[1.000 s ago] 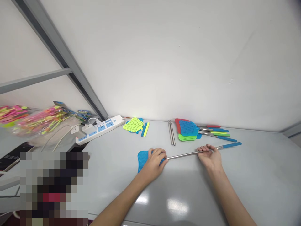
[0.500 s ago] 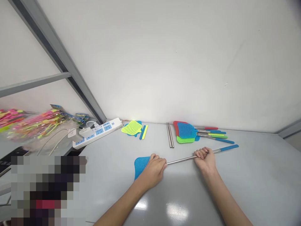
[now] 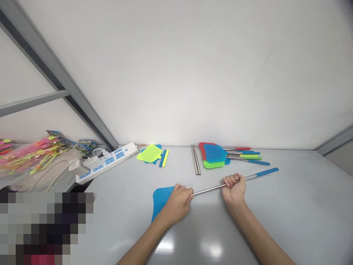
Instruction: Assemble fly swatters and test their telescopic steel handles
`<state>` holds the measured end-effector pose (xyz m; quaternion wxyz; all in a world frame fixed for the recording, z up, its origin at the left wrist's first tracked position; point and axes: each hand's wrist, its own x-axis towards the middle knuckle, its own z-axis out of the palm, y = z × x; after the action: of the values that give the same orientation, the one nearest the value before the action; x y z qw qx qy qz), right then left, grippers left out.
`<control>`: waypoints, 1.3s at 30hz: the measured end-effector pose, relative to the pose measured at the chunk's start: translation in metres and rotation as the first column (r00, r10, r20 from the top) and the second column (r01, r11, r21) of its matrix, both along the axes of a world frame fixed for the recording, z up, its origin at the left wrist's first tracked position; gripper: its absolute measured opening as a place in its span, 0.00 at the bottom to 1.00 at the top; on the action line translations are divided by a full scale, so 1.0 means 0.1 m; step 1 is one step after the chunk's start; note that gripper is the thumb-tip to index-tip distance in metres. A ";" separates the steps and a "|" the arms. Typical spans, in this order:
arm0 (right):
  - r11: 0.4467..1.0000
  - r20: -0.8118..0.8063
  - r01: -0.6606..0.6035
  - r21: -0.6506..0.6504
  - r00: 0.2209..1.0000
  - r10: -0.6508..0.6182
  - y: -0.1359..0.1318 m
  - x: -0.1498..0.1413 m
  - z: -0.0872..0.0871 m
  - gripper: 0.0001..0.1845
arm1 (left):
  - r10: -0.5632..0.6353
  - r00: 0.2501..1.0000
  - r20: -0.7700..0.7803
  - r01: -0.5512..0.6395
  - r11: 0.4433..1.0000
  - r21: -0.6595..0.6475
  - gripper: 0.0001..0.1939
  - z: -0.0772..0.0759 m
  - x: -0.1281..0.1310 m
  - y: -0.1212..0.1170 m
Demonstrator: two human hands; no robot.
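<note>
Both my hands are closed around a blue fly swatter (image 3: 211,189) with a metal rod, held slantwise above the table. My left hand (image 3: 180,201) grips it where the rod meets the blue mesh head and hides part of that head. Farther along, my right hand (image 3: 234,188) wraps the metal rod, and the blue handle sticks out beyond it to the right. Behind my right hand lies a pile of fly swatters (image 3: 216,152) with red, blue and green heads. Two bare metal rods (image 3: 196,160) lie left of that pile.
Yellow and blue swatter heads (image 3: 150,153) lie near the wall, beside a blue and a yellow handle sleeve (image 3: 165,158). A white power strip (image 3: 110,162) with plugs runs along the table's left edge. Bagged colourful items (image 3: 41,156) sit beyond the grey frame (image 3: 82,110).
My right hand has slid slightly left along the rod, closer to my left hand. The whole view has shifted a little, moving the background leftward.
</note>
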<state>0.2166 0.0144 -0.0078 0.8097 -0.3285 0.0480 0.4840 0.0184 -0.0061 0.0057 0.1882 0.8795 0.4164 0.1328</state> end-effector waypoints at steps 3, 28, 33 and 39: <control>1.000 0.007 -0.003 -0.008 1.000 0.003 0.00 -0.02 -0.01 0.14 | 0.000 1.000 0.004 0.000 1.000 -0.031 0.14 0.02 0.01 0.02; 0.999 0.076 -0.015 0.042 0.997 0.012 -0.11 -0.25 -0.01 0.15 | 0.049 0.999 0.010 -0.048 0.997 -0.067 0.13 0.06 0.05 -0.02; 0.999 -0.013 -0.003 0.049 1.000 0.004 -0.14 -0.32 0.02 0.15 | 0.057 0.998 -0.003 -0.057 0.997 -0.056 0.13 0.04 0.05 -0.02; 1.000 -0.043 -0.002 0.024 0.999 0.003 -0.16 -0.40 -0.04 0.15 | 0.054 0.998 -0.026 -0.055 0.998 -0.014 0.13 0.04 0.02 -0.04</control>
<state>0.1768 -0.0012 -0.0115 0.8118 -0.3081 0.0594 0.4924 0.0202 -0.0101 0.0095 0.1856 0.8681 0.4435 0.1236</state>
